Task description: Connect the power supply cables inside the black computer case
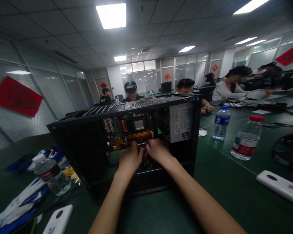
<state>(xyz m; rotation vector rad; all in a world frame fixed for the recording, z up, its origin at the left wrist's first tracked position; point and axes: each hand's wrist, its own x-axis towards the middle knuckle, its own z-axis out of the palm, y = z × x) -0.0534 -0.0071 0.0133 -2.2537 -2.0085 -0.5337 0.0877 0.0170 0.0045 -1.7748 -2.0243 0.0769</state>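
An open black computer case [150, 188] stands before me with its open side facing me. Inside it are a motherboard [129, 125] and a grey power supply [182, 125] at the upper right. Below the motherboard, my left hand [130, 158] and my right hand [158, 151] are close together inside the case. Both have their fingers bent and closed on the red, yellow and black power wires [145, 154] between them. The fingertips are partly hidden, so the exact connector they grip does not show.
Water bottles [52, 175] stand left and right of the case on the green table [215, 182]. A white device [280, 187] lies at right, another [58, 221] at lower left beside white-and-blue gloves [20, 204]. Several people [230, 86] sit beyond.
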